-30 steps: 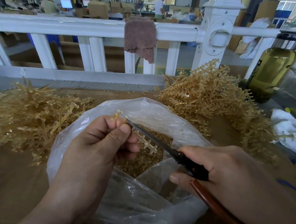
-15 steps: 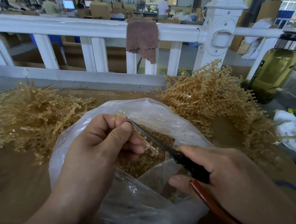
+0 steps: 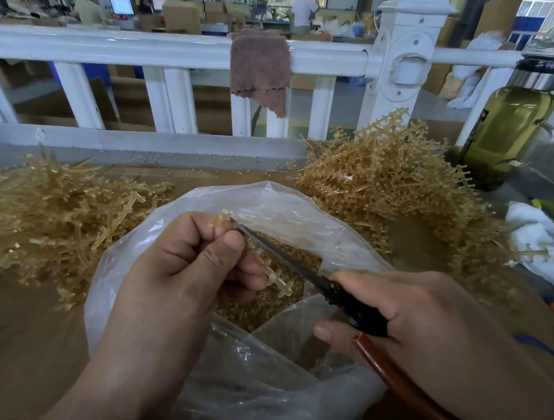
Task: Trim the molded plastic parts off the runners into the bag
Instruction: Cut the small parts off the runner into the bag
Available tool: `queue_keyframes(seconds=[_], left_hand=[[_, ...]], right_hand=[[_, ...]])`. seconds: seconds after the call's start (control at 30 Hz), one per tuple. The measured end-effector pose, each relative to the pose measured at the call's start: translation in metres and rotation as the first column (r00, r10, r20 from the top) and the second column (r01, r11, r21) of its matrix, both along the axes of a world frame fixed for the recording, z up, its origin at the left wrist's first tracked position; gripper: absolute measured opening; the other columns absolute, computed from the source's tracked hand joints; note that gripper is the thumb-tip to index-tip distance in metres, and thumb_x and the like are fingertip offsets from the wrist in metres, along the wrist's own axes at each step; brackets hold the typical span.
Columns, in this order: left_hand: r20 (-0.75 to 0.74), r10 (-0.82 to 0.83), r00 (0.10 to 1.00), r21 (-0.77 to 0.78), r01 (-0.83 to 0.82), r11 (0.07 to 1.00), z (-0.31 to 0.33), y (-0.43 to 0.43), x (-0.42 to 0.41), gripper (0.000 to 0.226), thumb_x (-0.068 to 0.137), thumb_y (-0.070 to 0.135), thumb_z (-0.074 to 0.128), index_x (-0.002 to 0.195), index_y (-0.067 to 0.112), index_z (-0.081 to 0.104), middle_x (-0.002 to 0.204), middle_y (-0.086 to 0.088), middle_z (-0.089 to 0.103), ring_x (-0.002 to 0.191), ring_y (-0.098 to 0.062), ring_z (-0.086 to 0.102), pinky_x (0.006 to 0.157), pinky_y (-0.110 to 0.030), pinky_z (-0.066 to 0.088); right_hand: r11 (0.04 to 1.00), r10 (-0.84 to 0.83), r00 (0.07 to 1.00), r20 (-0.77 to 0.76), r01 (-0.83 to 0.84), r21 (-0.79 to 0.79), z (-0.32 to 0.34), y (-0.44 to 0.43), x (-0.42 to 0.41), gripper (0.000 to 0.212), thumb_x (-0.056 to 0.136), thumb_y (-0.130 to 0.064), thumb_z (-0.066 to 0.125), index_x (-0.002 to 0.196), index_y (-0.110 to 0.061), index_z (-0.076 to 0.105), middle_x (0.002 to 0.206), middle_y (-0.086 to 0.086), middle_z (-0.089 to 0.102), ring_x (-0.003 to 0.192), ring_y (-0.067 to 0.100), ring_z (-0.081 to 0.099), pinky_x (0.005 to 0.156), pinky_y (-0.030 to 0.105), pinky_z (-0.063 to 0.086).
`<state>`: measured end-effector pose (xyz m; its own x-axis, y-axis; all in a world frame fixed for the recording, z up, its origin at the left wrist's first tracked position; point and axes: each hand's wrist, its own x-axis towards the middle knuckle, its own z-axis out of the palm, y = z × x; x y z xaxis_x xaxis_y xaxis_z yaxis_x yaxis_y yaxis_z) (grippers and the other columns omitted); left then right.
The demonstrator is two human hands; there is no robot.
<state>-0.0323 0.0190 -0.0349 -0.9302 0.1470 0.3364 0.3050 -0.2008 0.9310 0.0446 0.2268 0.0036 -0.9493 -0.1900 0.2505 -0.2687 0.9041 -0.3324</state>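
The left hand (image 3: 175, 267) is curled around a single amber runner (image 3: 277, 280), pinching it between the thumb and bent fingers above the open mouth of the clear plastic bag (image 3: 251, 393). The runner's long axis lies on a diagonal: its far end pokes out past the fingertips toward the far left, and its near end, with short cross stubs, points down to the near right over the bag.

The right hand (image 3: 427, 326) grasps the cutters (image 3: 297, 268) by their red-brown handles, fingers wrapped round them. The tool lies almost parallel to the runner and just to its right, handles at the near right and slim blade tip pointing far left, reaching the runner's far end beside the left fingertips. The blades look closed or nearly so, though the angle makes that hard to judge.

Inside the bag sits a heap of small trimmed parts (image 3: 259, 309). The bag rests on a brown table (image 3: 3, 335), between one pile of runners (image 3: 48, 215) on the left and a taller pile (image 3: 399, 187) at the far right. Behind them stands a white railing (image 3: 115, 45) with a brown cloth (image 3: 260, 66) draped over it, and a green bottle (image 3: 506, 130) at the far right.
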Motion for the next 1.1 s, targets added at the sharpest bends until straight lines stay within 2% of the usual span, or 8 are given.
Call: queue_keyframes(seconds=[0.23,0.37,0.47,0.6,0.7,0.8,0.93,1.1], left_hand=[[0.049,-0.023,0.999,0.014,0.023,1.0,0.001,-0.001,0.0,0.019,0.087,0.028,0.061,0.07,0.027,0.069,0.071,-0.007,0.071,0.064,-0.023,0.071,0.057,-0.026,0.055],[0.078,-0.03,0.996,0.027,0.028,0.999,0.001,-0.001,0.0,0.023,0.089,0.032,0.061,0.07,0.023,0.069,0.073,-0.012,0.072,0.068,-0.026,0.071,0.059,-0.028,0.056],[0.057,0.019,0.998,0.01,-0.02,1.0,0.001,-0.001,0.0,0.028,0.091,0.037,0.061,0.075,0.016,0.07,0.074,-0.008,0.07,0.072,-0.022,0.069,0.065,-0.028,0.058],[0.03,0.051,0.998,0.059,-0.053,0.997,0.005,0.0,0.001,0.012,0.089,0.026,0.07,0.078,0.024,0.07,0.071,-0.006,0.068,0.067,-0.017,0.067,0.062,-0.027,0.057],[0.054,0.02,0.998,0.118,-0.026,0.993,0.006,0.001,0.0,0.005,0.088,0.016,0.071,0.089,0.019,0.067,0.071,-0.009,0.066,0.063,-0.019,0.063,0.057,-0.026,0.054],[0.055,-0.008,0.998,0.135,0.0,0.991,0.005,0.0,0.0,0.007,0.087,0.017,0.063,0.082,0.019,0.066,0.07,-0.01,0.062,0.063,-0.02,0.062,0.056,-0.029,0.055],[0.083,-0.007,0.997,0.175,-0.007,0.984,0.007,0.002,0.0,0.016,0.084,0.017,0.071,0.07,0.024,0.068,0.077,-0.01,0.065,0.069,-0.018,0.063,0.059,-0.025,0.055],[0.126,-0.068,0.99,0.263,0.032,0.964,0.01,0.002,-0.001,0.023,0.085,0.014,0.064,0.064,0.022,0.068,0.071,-0.007,0.062,0.06,-0.012,0.061,0.054,-0.021,0.052]], right_hand=[[1.0,0.003,1.0,0.011,-0.003,0.002,-0.002,-0.002,-0.001,0.046,0.081,-0.071,0.039,0.075,-0.027,0.054,0.058,-0.011,0.049,0.06,0.008,0.052,0.052,0.024,0.035],[1.0,0.002,0.999,0.036,-0.001,-0.019,-0.005,-0.002,-0.001,0.045,0.081,-0.071,0.044,0.08,-0.027,0.054,0.062,-0.01,0.054,0.065,0.008,0.055,0.056,0.025,0.04],[1.0,0.002,0.999,0.039,-0.002,-0.019,-0.007,0.001,-0.003,0.044,0.081,-0.07,0.046,0.083,-0.027,0.055,0.065,-0.008,0.057,0.064,0.01,0.057,0.057,0.028,0.043],[1.0,-0.012,1.0,0.016,0.013,-0.028,-0.006,0.003,-0.003,0.042,0.081,-0.072,0.044,0.083,-0.031,0.055,0.064,-0.012,0.055,0.063,0.006,0.055,0.055,0.027,0.043],[0.999,-0.024,1.0,0.009,0.025,-0.036,-0.006,0.002,-0.003,0.041,0.08,-0.073,0.042,0.085,-0.034,0.056,0.065,-0.014,0.055,0.065,0.005,0.056,0.054,0.027,0.043],[0.999,-0.016,1.0,0.006,0.017,-0.037,-0.006,0.002,-0.003,0.047,0.081,-0.073,0.042,0.092,-0.032,0.062,0.069,-0.013,0.059,0.066,0.006,0.058,0.056,0.031,0.046],[0.999,-0.022,1.0,0.0,0.022,-0.035,-0.006,0.002,-0.001,0.046,0.082,-0.073,0.043,0.092,-0.032,0.061,0.069,-0.012,0.059,0.065,0.006,0.058,0.056,0.03,0.046],[0.998,-0.011,1.0,0.019,0.012,-0.055,-0.005,0.001,-0.002,0.052,0.08,-0.075,0.044,0.103,-0.032,0.064,0.077,-0.014,0.065,0.071,0.004,0.061,0.06,0.031,0.049]])
